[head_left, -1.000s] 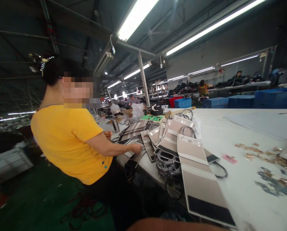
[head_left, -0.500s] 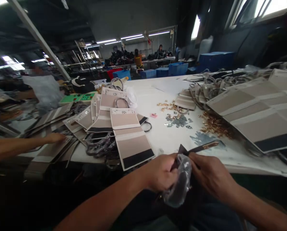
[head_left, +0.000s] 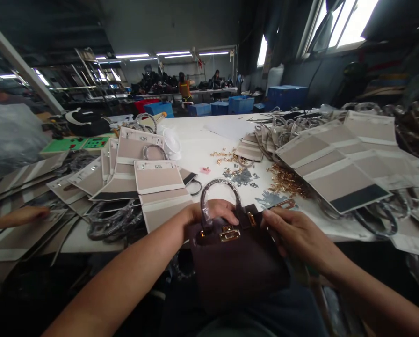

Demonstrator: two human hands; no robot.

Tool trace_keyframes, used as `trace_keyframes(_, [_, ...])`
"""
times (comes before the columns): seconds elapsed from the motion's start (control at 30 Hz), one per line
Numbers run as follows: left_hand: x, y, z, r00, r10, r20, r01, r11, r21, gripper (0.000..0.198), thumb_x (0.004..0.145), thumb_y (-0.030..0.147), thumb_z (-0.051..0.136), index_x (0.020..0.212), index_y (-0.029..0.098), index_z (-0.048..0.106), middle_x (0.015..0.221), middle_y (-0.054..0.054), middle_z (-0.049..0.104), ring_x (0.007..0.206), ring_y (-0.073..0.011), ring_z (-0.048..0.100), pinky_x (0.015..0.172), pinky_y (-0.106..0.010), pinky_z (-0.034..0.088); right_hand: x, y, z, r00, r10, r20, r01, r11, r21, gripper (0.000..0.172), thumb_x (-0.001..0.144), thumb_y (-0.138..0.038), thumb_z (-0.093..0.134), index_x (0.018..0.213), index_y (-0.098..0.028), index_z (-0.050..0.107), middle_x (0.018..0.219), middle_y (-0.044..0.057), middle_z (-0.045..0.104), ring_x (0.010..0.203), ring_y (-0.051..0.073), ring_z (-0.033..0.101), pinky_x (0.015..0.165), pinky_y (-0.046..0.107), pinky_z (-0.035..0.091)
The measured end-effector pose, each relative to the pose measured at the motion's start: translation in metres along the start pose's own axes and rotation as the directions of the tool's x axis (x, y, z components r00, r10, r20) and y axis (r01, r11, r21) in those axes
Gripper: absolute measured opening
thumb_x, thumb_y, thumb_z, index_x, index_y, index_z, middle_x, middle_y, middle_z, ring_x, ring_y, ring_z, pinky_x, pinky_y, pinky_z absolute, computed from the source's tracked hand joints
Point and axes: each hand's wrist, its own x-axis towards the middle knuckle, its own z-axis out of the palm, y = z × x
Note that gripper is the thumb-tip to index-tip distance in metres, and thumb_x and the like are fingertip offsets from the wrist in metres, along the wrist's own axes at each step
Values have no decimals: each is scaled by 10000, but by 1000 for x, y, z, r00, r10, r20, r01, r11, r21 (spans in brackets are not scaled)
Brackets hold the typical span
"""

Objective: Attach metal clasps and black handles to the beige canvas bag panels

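A dark brown handbag panel (head_left: 237, 267) hangs upright over my lap, its outer face towards me. Its plastic-wrapped handle (head_left: 220, 183) arches above the top edge, and a gold clasp (head_left: 229, 235) sits below it. Through the handle's arch shows my left hand (head_left: 220, 211), closed on the panel's top edge, some fingers hidden behind it. At the top right corner my right hand (head_left: 293, 231) pinches a dark strap (head_left: 278, 206) with a gold metal piece near its end. Most of the strap is behind my fingers.
The white table (head_left: 191, 140) bears gold hardware (head_left: 286, 180) and silver metal plates (head_left: 242, 177). Beige-lined panels lie stacked left (head_left: 160, 178) and right (head_left: 335, 164). At far left, another person's hand (head_left: 30, 215) touches a panel. Blue bins (head_left: 241, 104) stand beyond.
The bag panel has turned and risen so that its front, clasp and upright handle face me. My left hand has moved left and up. The view has swung right.
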Motion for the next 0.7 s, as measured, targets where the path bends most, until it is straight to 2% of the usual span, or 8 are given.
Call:
trace_keyframes(0.1, [11, -3, 6, 999, -7, -44, 8, 1000, 15, 202, 670, 313, 812, 802, 162, 798, 720, -37, 756, 579, -156, 632, 588, -257, 485, 1, 12, 10, 988, -74, -136, 27, 947, -319, 464, 936, -676, 564, 790, -246, 665, 631, 16, 651, 603, 211, 598, 602, 314, 368])
trace_keyframes(0.2, [19, -8, 16, 987, 52, -153, -57, 998, -25, 181, 682, 319, 842, 694, 164, 750, 654, -8, 715, 567, -139, 607, 581, -241, 470, 6, 25, 15, 978, -126, -169, 9, 828, -560, 349, 974, -559, 543, 828, -254, 629, 702, 27, 680, 655, 230, 614, 637, 330, 329])
trace_keyframes(0.3, [18, -20, 31, 985, 101, -143, -142, 938, -317, 362, 801, 505, 779, 847, 146, 782, 827, -63, 776, 732, -183, 693, 762, -275, 542, 9, 36, 11, 982, -91, -167, -24, 811, -584, 335, 1008, -514, 475, 835, -258, 605, 721, 25, 682, 669, 228, 620, 635, 324, 312])
trace_keyframes(0.4, [10, -43, 45, 962, 169, -216, -265, 782, -565, 599, 852, 644, 678, 1096, 105, 773, 1004, -140, 794, 932, -259, 736, 929, -359, 552, 11, 44, 2, 969, -39, -245, -109, 818, -564, 339, 990, -528, 494, 818, -264, 620, 684, 14, 666, 639, 218, 600, 627, 314, 301])
trace_keyframes(0.47, [2, -61, 54, 897, 240, -370, -423, 707, -567, 638, 839, 625, 712, 1220, 114, 731, 1132, -160, 780, 1080, -311, 720, 991, -405, 538, 12, 50, -2, 959, -21, -283, -151, 807, -571, 328, 984, -514, 506, 810, -263, 625, 662, 14, 657, 633, 218, 595, 624, 312, 291])
trace_keyframes(0.53, [-3, -76, 65, 812, 319, -489, -546, 711, -443, 707, 773, 508, 842, 1361, 167, 650, 1271, -146, 740, 1192, -339, 680, 1033, -430, 520, 14, 56, -1, 956, -22, -291, -164, 785, -598, 321, 986, -497, 509, 804, -257, 620, 667, 22, 661, 642, 222, 601, 621, 312, 278])
trace_keyframes(0.63, [-2, -87, 82, 686, 362, -631, -572, 804, -161, 869, 656, 300, 962, 1431, 226, 576, 1293, -106, 733, 1165, -317, 690, 1025, -410, 523, 16, 61, 5, 957, -34, -288, -162, 759, -631, 316, 989, -479, 511, 798, -247, 611, 681, 33, 672, 640, 223, 604, 614, 315, 257])
trace_keyframes(0.7, [3, -87, 89, 592, 345, -728, -555, 830, -59, 824, 672, 305, 955, 1405, 211, 590, 1240, -95, 753, 1122, -294, 705, 1009, -390, 532, 15, 62, 8, 955, -30, -295, -167, 767, -620, 313, 984, -483, 520, 799, -249, 614, 670, 28, 666, 624, 216, 592, 611, 313, 256])
